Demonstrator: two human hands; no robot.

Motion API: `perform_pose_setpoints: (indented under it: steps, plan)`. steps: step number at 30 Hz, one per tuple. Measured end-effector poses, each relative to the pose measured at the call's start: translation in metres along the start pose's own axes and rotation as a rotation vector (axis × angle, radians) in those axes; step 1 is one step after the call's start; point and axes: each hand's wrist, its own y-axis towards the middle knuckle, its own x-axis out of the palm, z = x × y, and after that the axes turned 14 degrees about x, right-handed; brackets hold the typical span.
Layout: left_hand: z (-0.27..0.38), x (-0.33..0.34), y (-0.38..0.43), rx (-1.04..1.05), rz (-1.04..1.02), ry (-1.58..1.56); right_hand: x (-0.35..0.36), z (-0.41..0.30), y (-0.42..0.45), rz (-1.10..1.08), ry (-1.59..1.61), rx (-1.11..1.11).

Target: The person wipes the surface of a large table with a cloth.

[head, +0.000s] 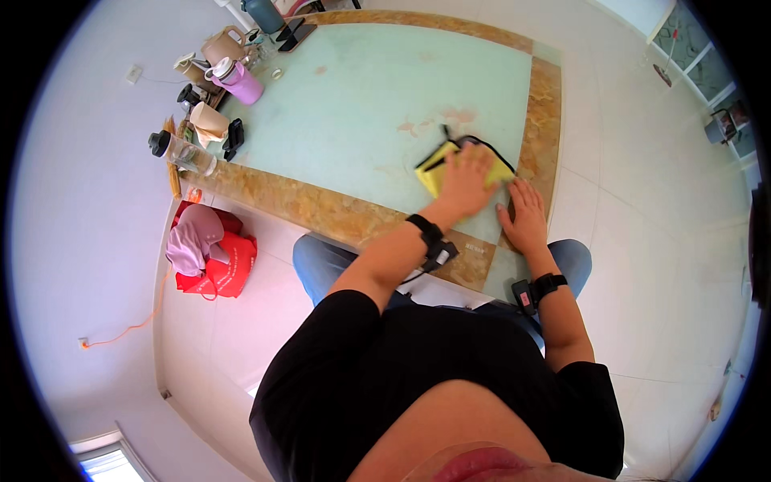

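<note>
My left hand (467, 181) lies over a yellow cloth with black edging (430, 176), near the right side of the table (361, 108). The hand is slightly blurred; its palm faces down and the fingers stretch across the cloth. A grey part and a dark loop of the cloth show beyond the fingertips. Just right of it, my right hand (527, 217) rests palm down on the brown marbled border, holding nothing, its fingertips close to the cloth's corner. Reddish marks (459, 115) show on the pale green tabletop beyond the cloth.
Along the table's left side stand a pink tumbler (246, 86), a beige kettle (224, 46), a clear bottle (191, 156), a beige cup (209, 118) and a black object (234, 140). Phones (297, 37) lie at the far left. A red bag (232, 268) sits on the floor.
</note>
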Motion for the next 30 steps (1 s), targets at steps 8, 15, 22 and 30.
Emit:
perform_pose_setpoints:
  steps: [8,15,22,30]
  plan:
    - [-0.032,-0.003,0.001,0.091,-0.006,-0.025,0.009,0.003,-0.015,0.131,-0.168,0.267]
    - [-0.196,-0.039,-0.036,-0.293,-0.027,0.07,-0.002,-0.008,-0.012,0.076,-0.16,0.293]
    - [-0.339,-0.064,-0.099,-0.622,-0.022,0.185,-0.007,-0.011,-0.009,0.051,-0.117,0.308]
    - [-0.382,-0.075,-0.115,-0.918,0.021,0.156,-0.01,-0.016,-0.005,0.048,-0.138,0.317]
